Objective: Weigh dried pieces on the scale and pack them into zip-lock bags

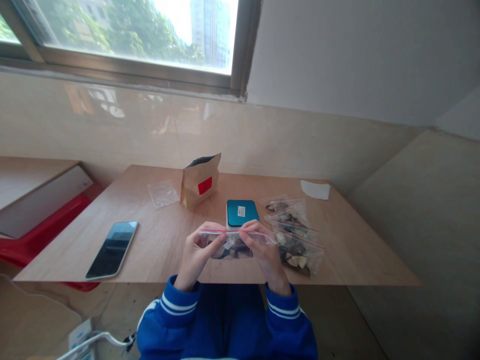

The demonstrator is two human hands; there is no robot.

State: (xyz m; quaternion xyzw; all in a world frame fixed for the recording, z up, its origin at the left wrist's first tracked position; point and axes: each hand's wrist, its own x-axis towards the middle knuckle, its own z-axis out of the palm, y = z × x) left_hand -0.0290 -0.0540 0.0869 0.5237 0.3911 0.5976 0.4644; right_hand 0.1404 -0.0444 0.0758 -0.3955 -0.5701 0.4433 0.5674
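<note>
Between my hands is a clear zip bag with a red strip along its top and dark pieces inside. My left hand pinches the strip left of centre. On the other side, my right hand grips the same strip, thumb and fingers pressed together. Just beyond the bag sits a small scale with a teal top and a white label. To the right lie several overlapping zip bags holding dark and pale dried pieces, perhaps sliced mushrooms.
A brown paper pouch with a red label stands open-topped at the back. Left of it lies a flat clear bag. A phone rests near the left front edge, and a torn white paper lies back right.
</note>
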